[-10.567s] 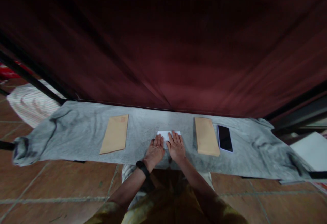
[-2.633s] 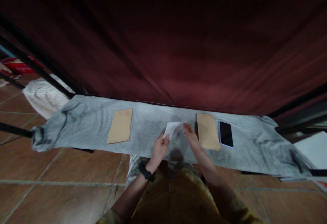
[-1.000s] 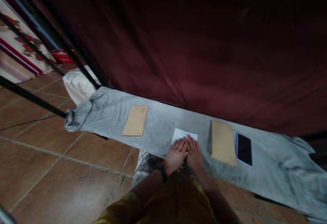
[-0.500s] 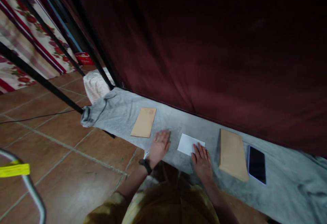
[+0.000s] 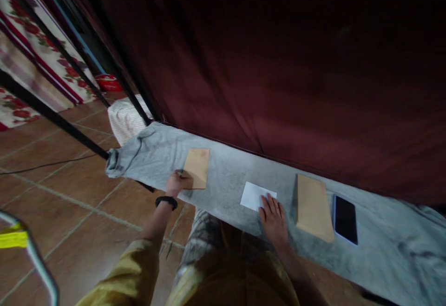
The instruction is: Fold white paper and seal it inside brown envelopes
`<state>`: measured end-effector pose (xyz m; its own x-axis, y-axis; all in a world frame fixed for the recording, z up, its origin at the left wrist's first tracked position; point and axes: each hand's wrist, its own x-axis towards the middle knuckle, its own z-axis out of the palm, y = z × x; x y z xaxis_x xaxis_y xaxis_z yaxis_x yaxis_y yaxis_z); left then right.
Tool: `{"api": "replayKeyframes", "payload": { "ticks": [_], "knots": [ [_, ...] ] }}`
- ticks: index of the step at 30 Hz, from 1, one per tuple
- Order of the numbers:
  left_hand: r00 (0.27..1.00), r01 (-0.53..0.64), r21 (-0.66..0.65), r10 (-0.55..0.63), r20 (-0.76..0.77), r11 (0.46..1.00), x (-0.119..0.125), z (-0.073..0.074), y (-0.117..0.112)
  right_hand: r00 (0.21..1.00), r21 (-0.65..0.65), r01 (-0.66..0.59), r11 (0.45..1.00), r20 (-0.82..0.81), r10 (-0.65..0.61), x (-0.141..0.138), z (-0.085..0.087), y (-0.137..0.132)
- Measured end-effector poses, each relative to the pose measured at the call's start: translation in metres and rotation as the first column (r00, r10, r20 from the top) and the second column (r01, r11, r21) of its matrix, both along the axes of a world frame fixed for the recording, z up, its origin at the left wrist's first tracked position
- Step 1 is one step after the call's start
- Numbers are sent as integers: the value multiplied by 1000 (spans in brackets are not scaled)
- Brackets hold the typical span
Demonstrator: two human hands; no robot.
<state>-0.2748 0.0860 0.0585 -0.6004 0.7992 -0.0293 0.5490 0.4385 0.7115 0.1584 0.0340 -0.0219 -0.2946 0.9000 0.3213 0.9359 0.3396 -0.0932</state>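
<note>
My left hand (image 5: 177,184) is at the near left edge of a brown paper envelope (image 5: 197,166), closed on that edge with the thumb over it. The envelope lies flat on the grey cloth (image 5: 223,171). Fingers of my right hand (image 5: 273,217) are stretched out flat on the right part of a small white sheet of paper (image 5: 252,195). Right of that hand lies a thicker brown pile, seemingly stacked envelopes (image 5: 313,208). Beside the pile is a smartphone (image 5: 345,220) with a dark screen.
A dark red curtain (image 5: 244,87) hangs along the far side of the cloth-covered surface. Black metal poles (image 5: 52,110) stand at the left, by a striped white cloth (image 5: 125,117). A bent metal tube (image 5: 38,255) with a yellow tag stands over the tiled floor (image 5: 87,231).
My left hand has moved left from the bare cloth to the brown envelope and taken its near left edge. My right hand stays on the white paper. The view has shifted slightly.
</note>
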Motion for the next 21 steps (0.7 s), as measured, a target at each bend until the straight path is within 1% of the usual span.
{"api": "replayKeyframes", "payload": {
  "ticks": [2, 3, 4, 5, 6, 7, 9, 11, 13, 14, 15, 16, 17, 18, 19, 20, 21],
  "knots": [
    [981, -25, -16, 28, 190, 1000, 1, 7, 2, 1000, 7, -1, 1000, 0, 1, 0, 0, 0],
    [950, -42, -26, 48, 309, 999, 3, 11, 2, 1000, 10, 1, 1000, -4, -1, -1, 1, 0],
    [900, -56, -29, 63, 431, 998, 6, 15, 1, 1000, 11, 5, 1000, -11, -4, -1, 1, 0],
    [832, -71, -30, 76, 549, 997, 12, 18, -1, 1000, 11, 8, 1000, -20, -8, -1, 1, 0],
    [746, -88, -31, 87, 661, 996, 19, 20, -3, 999, 9, 10, 1000, -31, -10, -1, 1, 0],
    [665, -103, -32, 93, 741, 994, 28, 21, -7, 999, 4, 11, 1000, -42, -11, -1, 1, 0],
    [535, -131, -31, 97, 839, 991, 50, 19, -15, 997, -13, 7, 1000, -71, -8, 0, 2, 0],
    [422, -154, -33, 96, 901, 987, 77, 13, -23, 992, -39, 1, 999, -123, -6, 0, 3, 0],
    [322, -170, -44, 97, 942, 985, 103, 6, -30, 974, -62, -6, 998, -227, -9, -1, 7, 2],
    [279, -172, -51, 98, 955, 984, 115, 2, -32, 952, -72, -13, 997, -307, -10, -3, 10, 4],
    [242, -175, -56, 98, 965, 983, 126, -1, -34, 915, -84, -25, 996, -404, -12, -7, 14, 6],
    [212, -175, -61, 98, 972, 983, 135, -3, -36, 858, -105, -42, 994, -513, -17, -13, 18, 8],
    [189, -176, -65, 99, 977, 982, 143, -5, -37, 778, -138, -66, 988, -627, -36, -20, 23, 11],
    [170, -176, -68, 98, 980, 982, 150, -7, -37, 680, -198, -101, 975, -729, -78, -29, 29, 14],
    [157, -174, -70, 98, 983, 982, 156, -8, -37, 566, -286, -143, 948, -809, -159, -39, 34, 17],
    [146, -172, -71, 97, 984, 982, 161, -8, -38, 438, -386, -186, 903, -856, -276, -50, 40, 20],
    [138, -168, -70, 94, 986, 983, 165, -9, -38, 309, -475, -244, 845, -864, -397, -61, 45, 23]
  ]
}}
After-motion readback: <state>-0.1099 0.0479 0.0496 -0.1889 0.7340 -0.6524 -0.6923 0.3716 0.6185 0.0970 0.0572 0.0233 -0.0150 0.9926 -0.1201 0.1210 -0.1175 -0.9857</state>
